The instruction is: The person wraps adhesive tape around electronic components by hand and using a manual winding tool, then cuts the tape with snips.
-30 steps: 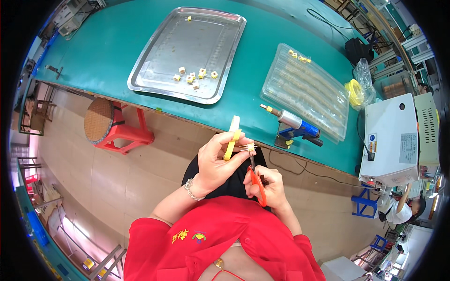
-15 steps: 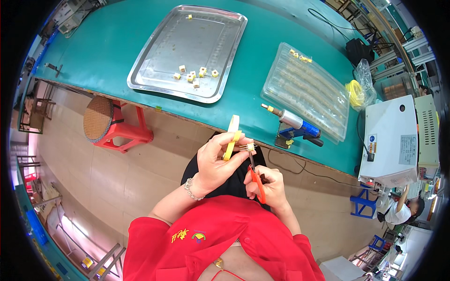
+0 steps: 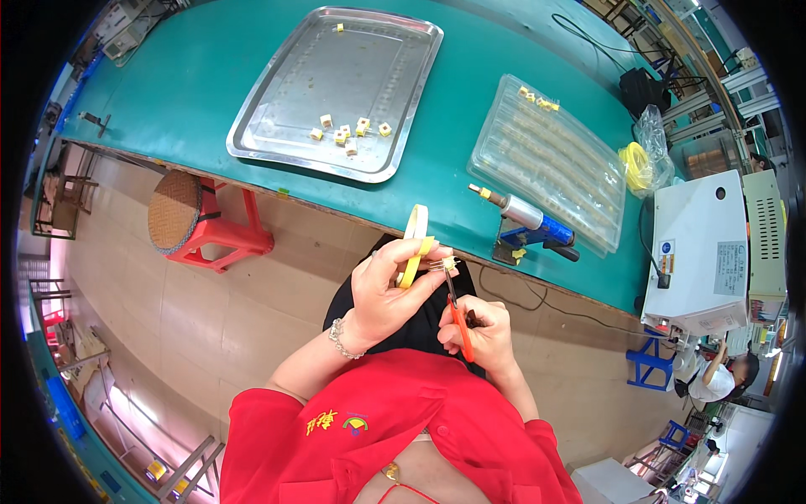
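My left hand (image 3: pixel 379 290) is closed around a roll of yellow tape (image 3: pixel 416 223) and a small yellow coil bobbin (image 3: pixel 449 264) with thin metal pins. The bobbin sits at the fingertips, its pins pointing sideways. In my right hand (image 3: pixel 489 334) is a pair of scissors (image 3: pixel 458 323) with red-orange handles. Their dark blades point up and reach the bobbin; whether the tips touch it is too small to tell. Both hands are over my lap, just in front of the table edge.
On the green table (image 3: pixel 193 92) lies a metal tray (image 3: pixel 336 92) with several small bobbins. To its right are a clear plastic tray (image 3: pixel 546 160) and a blue-and-silver winding tool (image 3: pixel 529 217) near the edge. A white machine (image 3: pixel 701 244) stands far right; a red stool (image 3: pixel 222 227) is left.
Almost nothing differs. The scissors handles have swung slightly in my right hand, while my left hand keeps the tape roll and bobbin in the same place.
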A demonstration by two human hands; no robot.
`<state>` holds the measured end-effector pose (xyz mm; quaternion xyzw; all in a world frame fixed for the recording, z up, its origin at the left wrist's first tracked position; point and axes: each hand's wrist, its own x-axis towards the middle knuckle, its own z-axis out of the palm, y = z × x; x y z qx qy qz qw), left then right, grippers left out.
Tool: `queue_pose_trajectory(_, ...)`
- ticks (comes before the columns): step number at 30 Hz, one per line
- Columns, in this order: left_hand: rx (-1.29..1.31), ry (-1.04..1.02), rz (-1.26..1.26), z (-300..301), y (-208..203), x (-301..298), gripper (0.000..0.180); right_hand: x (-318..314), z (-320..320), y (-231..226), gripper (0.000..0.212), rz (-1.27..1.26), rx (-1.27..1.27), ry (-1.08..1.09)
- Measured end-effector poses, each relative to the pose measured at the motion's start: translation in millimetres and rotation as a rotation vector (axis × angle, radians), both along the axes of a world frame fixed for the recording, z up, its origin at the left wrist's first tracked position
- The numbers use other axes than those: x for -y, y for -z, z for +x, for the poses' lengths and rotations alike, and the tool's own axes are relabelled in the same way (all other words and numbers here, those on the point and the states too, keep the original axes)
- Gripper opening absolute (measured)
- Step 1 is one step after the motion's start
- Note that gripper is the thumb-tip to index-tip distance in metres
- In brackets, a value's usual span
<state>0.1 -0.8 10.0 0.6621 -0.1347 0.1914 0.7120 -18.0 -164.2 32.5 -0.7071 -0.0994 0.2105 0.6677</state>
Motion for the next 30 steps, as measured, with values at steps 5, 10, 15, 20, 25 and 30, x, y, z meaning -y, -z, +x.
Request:
queue_pose_trajectory(5, 0.019, -0.023, 0.026, -0.4, -1.8, -0.1, 0.034, 0.6, 1.5, 0.9, 0.028, -0.055, 0.054, -0.011)
queue_pose_trajectory(10, 0.033, -0.033, 0.056, -1.2, -2.1, -1.7, 0.034, 0.5, 2.0, 5.2, 0.031, -0.088, 0.184, 0.005)
queue_pose_trajectory(15, 0.034, -0.014, 0.037, -1.0, -1.6, -1.9, 0.034, 0.5, 2.4, 12.8, 0.028, -0.132, 0.280, 0.000)
queue_pose_trajectory(20, -0.090, -0.014, -0.157, 0.9, -2.2, 1.8, 0.036, -0.4, 2.7, 2.5, 0.022, -0.012, 0.155, 0.056)
queue_pose_trajectory(25, -0.209, 0.062, -0.303, 5.7, -6.4, 6.5, 0.040, 55.1, 3.4, -6.8, 0.004, -0.040, 0.408, 0.288)
queue_pose_trajectory(30, -0.209, -0.006, -0.241, -1.3, 1.5, 1.0, 0.043, 142.8, 43.3, -13.4, 0.013, -0.399, 0.505, 0.960)
